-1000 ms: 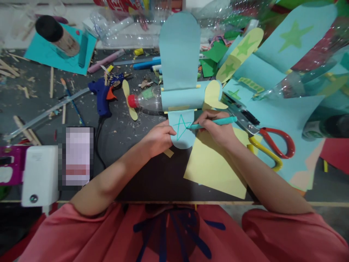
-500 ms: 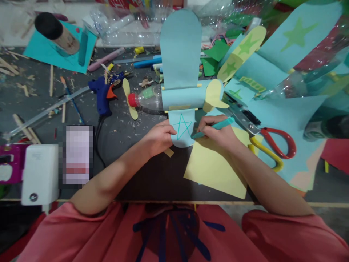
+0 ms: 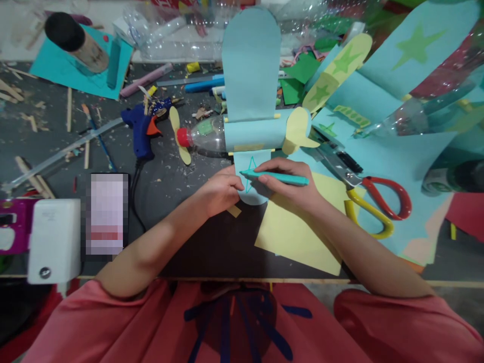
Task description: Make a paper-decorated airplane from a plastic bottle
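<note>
A toy plane made from a plastic bottle (image 3: 207,135) lies in the middle, wrapped in light blue paper, with a red cap and a yellow propeller (image 3: 175,121) at the left. Its near paper wing (image 3: 260,198) carries a star outline in teal. My left hand (image 3: 223,190) pinches that wing's left edge between thumb and fingers. In my right hand (image 3: 291,176) is a teal marker (image 3: 282,176), its tip at the star's left side. The hand covers part of the star. A yellow paper sheet (image 3: 302,237) lies under my right wrist.
To the left lie a blue glue gun (image 3: 141,131), a phone (image 3: 108,214) and a white charger box (image 3: 55,242). Scissors (image 3: 389,201) with red and yellow handles lie at the right, near another blue paper plane (image 3: 385,91). Wood scraps litter the table's left side.
My right hand has moved the marker left, from the wing's lower right edge to the star's left side. My left hand has stayed at the wing's edge.
</note>
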Action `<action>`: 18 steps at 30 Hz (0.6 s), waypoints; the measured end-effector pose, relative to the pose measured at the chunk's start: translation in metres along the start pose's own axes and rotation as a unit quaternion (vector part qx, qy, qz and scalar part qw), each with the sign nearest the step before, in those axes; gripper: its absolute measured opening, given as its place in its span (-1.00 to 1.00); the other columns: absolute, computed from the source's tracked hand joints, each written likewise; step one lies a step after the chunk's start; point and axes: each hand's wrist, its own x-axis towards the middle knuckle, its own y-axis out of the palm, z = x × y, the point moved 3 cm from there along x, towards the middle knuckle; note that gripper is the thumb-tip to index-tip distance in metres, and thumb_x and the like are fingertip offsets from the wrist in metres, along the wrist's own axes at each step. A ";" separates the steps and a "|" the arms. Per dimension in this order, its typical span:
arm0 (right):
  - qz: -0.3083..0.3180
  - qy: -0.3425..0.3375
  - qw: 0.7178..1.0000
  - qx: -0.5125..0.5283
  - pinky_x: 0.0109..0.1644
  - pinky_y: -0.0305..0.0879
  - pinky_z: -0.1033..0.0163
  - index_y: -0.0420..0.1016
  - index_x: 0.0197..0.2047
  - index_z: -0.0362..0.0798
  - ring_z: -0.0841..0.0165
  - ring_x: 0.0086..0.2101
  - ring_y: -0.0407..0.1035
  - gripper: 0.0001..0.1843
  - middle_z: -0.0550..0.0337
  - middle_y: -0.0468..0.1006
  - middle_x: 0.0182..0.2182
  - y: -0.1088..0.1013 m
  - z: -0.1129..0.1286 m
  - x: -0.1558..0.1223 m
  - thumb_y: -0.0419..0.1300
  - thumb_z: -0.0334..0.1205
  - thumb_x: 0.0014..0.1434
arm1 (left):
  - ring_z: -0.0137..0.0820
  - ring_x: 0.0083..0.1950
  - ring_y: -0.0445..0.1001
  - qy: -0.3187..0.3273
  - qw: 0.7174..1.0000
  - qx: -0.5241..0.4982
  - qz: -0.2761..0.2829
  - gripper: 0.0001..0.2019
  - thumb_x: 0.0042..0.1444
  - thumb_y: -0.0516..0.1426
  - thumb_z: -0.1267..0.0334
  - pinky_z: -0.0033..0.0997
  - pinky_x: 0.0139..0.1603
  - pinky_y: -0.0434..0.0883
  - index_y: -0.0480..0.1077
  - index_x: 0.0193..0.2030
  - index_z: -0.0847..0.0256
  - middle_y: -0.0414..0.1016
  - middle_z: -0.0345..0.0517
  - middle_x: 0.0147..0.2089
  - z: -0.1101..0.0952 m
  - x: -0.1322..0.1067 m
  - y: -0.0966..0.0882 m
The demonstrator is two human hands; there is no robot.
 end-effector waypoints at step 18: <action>-0.022 0.015 0.998 -0.050 -0.45 0.16 0.27 0.40 -0.63 -0.01 0.40 -0.55 0.29 -0.86 0.25 0.48 -0.64 -0.014 -0.001 0.001 0.15 -0.23 -0.08 | -0.06 0.19 0.48 0.019 0.999 -0.024 0.012 -0.45 -0.32 0.10 0.53 -0.16 0.18 0.39 0.45 -0.06 0.29 0.62 0.04 -0.06 0.000 0.000 0.005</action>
